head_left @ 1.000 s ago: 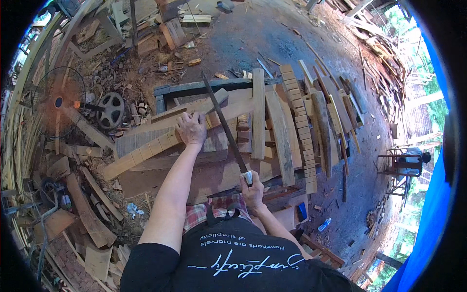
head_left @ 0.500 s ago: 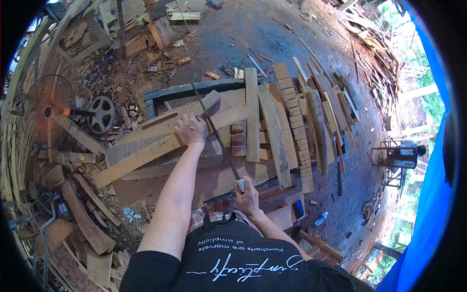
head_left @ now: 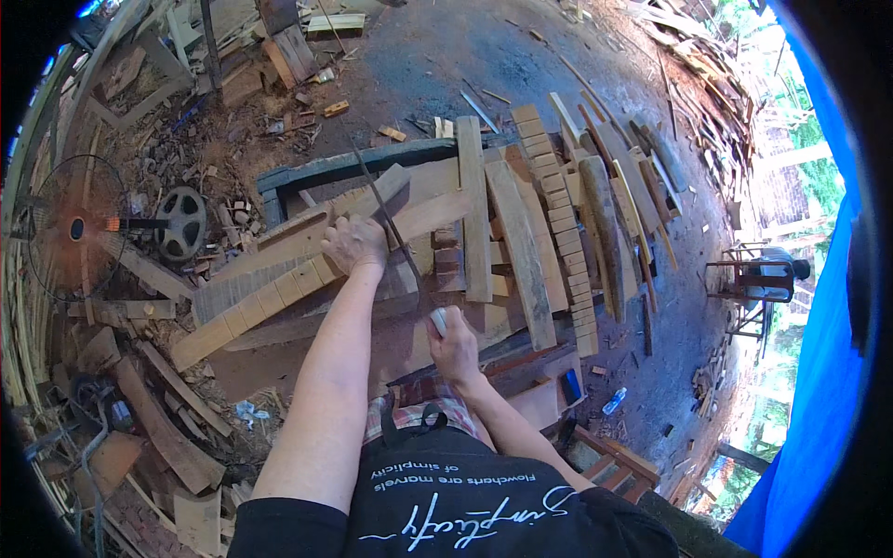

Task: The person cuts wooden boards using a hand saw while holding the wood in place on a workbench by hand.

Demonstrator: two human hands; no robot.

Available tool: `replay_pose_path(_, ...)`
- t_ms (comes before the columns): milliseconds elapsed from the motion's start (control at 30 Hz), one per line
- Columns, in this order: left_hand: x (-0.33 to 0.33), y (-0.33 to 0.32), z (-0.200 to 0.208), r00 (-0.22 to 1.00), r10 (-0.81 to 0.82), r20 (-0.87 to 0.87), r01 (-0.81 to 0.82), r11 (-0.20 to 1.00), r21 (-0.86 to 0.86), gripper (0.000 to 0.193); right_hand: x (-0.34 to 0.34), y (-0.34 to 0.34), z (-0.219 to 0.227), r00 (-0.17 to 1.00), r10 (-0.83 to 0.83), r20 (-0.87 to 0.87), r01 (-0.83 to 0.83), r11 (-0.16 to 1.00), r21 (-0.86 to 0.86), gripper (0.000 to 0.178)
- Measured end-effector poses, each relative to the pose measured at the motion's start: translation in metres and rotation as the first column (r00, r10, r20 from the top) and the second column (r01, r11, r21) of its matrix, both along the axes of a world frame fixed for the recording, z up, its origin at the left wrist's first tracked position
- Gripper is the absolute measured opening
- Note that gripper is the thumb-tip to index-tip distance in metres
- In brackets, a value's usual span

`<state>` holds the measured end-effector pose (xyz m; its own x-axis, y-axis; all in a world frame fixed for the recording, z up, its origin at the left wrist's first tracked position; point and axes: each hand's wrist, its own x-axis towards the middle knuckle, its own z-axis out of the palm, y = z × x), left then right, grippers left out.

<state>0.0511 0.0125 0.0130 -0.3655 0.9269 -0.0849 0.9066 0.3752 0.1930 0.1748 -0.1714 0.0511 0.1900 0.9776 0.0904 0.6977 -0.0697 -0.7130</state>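
My left hand bears down on a curved wooden board, its fingers bent over the wood. Several evenly spaced cross cuts run along the board's left part. My right hand is closed round the pale handle of a long, narrow handsaw. The dark blade slants away from me and crosses the board just right of my left hand. Beneath lies a grey-streaked plank, and other boards support the work.
Right of the work lie a plain board, a curved notched piece and several more planks. A fan stands at left, before wood scraps. A plastic bottle lies on the floor near a chair. Blue sheeting hangs at far right.
My right hand has moved forward, away from my body, with the saw. My left hand keeps its place on the board. The whole view has shifted slightly.
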Motion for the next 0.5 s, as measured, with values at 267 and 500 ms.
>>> replay_pose_path(267,-0.001,-0.002,0.007,0.999,-0.006,-0.033,0.007,1.000,0.011,0.030,0.006,-0.039,0.001,0.998,-0.026,-0.060,0.021,0.997,-0.077,0.022)
replay_pose_path(500,-0.002,0.000,0.005,1.000,-0.004,-0.022,0.004,1.000,-0.018,0.033,0.005,-0.028,0.001,0.995,-0.026,-0.100,0.020,0.998,-0.057,0.022)
